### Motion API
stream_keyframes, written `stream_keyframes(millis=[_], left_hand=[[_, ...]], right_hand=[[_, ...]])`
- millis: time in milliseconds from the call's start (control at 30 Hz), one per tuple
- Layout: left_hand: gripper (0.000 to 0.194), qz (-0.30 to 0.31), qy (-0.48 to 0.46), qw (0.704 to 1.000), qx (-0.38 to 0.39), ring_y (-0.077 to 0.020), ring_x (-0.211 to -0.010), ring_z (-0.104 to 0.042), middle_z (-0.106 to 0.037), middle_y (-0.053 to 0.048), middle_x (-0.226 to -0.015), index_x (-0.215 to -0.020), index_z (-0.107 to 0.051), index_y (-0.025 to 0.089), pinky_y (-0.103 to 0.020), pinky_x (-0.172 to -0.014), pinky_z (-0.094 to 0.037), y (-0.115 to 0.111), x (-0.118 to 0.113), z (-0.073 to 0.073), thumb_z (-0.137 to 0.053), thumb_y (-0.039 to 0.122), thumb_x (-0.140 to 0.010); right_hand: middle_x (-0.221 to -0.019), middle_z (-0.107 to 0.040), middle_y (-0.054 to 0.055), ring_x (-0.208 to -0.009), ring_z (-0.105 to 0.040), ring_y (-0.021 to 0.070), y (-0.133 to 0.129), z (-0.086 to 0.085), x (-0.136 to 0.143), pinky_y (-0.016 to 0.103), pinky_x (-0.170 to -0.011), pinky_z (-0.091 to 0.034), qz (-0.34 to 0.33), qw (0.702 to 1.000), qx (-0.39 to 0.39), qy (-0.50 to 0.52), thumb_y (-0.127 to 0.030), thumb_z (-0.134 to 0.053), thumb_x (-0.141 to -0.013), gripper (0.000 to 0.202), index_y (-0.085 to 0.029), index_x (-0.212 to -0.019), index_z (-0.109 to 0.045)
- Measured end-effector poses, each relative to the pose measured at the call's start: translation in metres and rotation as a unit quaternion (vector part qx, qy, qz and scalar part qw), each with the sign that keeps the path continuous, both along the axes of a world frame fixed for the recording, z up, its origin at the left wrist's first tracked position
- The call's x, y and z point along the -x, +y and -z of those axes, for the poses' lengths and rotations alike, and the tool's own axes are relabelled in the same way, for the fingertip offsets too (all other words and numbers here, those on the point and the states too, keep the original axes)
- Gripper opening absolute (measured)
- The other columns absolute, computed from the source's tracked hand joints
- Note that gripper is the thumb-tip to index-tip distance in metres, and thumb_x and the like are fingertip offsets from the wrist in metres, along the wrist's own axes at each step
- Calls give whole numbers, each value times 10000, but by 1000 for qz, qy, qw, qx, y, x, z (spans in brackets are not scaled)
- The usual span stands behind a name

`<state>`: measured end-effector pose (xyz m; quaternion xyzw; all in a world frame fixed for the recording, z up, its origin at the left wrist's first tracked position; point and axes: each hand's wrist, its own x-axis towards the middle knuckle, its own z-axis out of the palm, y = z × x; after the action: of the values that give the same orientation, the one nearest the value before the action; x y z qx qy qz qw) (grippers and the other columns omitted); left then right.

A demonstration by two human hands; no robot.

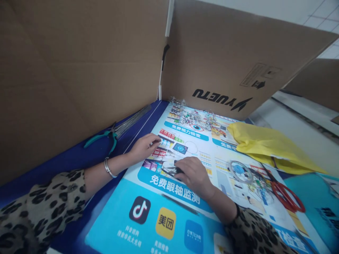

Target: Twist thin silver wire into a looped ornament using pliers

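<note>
Over the printed sheet (111, 225) on the bench (69, 162), the right hand (194, 174) is curled nearly closed and seems to hold a small dark piece (179, 171), blurred, under its tips. Slightly farther, the left hand (143, 148) is half-curled; whether it pinches anything, I cannot tell. Past it lie pliers (113, 135) and straight wires (134, 120), then a wire tangle (196, 118). A slack pinch could drop the dark piece; the tangle's loose ends could snag anything brushing them.

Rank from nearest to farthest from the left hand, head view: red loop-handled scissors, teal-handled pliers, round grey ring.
From the left hand:
1. Teal-handled pliers, to its left.
2. Round grey ring, to its right.
3. Red loop-handled scissors, farther right.
</note>
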<state>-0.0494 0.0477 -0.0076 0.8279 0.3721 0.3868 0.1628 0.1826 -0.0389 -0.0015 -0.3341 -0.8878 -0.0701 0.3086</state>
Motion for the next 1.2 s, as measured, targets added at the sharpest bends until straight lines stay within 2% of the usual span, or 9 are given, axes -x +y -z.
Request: stream_keyframes(millis=[67,167,267,367,500,733,933,1067,1200], left_hand=[[116,10,9,999,-30,-149,-874,-554,-611,-44,-880,-899,-579,157,-278,-787,-446,-10,3,-2,-478,195,-856],[183,65,77,994,-50,-171,-957,-540,-622,-61,-960,-991,-586,174,-322,-842,-428,-27,6,-6,-453,228,-879],[286,103,159,981,-39,-193,-1118,-489,-579,-66,-1169,-1154,-541,223,-359,-909,-390,-43,6,-10,-420,247,-896],[405,100,254,962,-22,-215,-1274,-348,-429,-40,-1368,-1303,-409,273,-395,-1000,-303,-56,6,-10,-399,342,-904],[501,121,337,934,-9,-214,-1344,-218,-278,-30,-1453,-1373,-288,288,-389,-1061,-200,-63,6,-8,-340,463,-906],[616,136,365,921,-14,-248,-1362,-143,-229,-44,-1468,-1396,-237,275,-418,-1078,-141,-66,8,-6,-268,596,-870],[648,134,372,918,-6,-260,-1360,-147,-211,-51,-1473,-1399,-224,278,-436,-1072,-158,-68,8,-8,-257,627,-854],[629,135,368,920,-2,-253,-1357,-165,-224,-54,-1470,-1396,-227,285,-440,-1070,-176,-67,8,-11,-264,613,-861],[639,132,339,931,-3,-261,-1349,-186,-196,-57,-1479,-1403,-197,290,-439,-1056,-224,-66,7,-16,-329,592,-855]], right_hand=[[-934,-660,64,-875,-568,181,3,3,-6,334,-778,-419,75,997,12,10,-338,-523,-858,259,-183,-1060,-571],[-955,-652,62,-882,-564,184,9,7,-14,314,-761,-408,162,987,15,-11,-346,-486,-876,263,-203,-1074,-584],[-945,-638,59,-867,-556,186,15,10,-18,296,-728,-395,205,976,21,-66,-365,-463,-883,261,-220,-1048,-604],[-919,-615,59,-836,-539,186,19,9,-18,286,-682,-374,225,966,35,-119,-375,-472,-876,253,-242,-1041,-611],[-887,-586,65,-813,-509,194,21,7,-14,293,-659,-334,228,955,46,-182,-391,-491,-863,251,-257,-1041,-607],[-849,-571,61,-803,-484,195,17,4,-9,291,-635,-289,235,947,52,-212,-398,-470,-874,239,-242,-1004,-597],[-871,-583,63,-818,-495,202,15,7,-9,310,-670,-326,240,949,47,-201,-384,-484,-868,260,-243,-1064,-580],[-876,-597,67,-830,-517,197,16,11,-13,318,-717,-391,217,967,50,-125,-377,-485,-867,264,-222,-1049,-597],[-875,-616,65,-862,-553,182,19,12,-18,320,-776,-458,171,981,61,61,-354,-461,-879,246,-213,-1017,-609]])
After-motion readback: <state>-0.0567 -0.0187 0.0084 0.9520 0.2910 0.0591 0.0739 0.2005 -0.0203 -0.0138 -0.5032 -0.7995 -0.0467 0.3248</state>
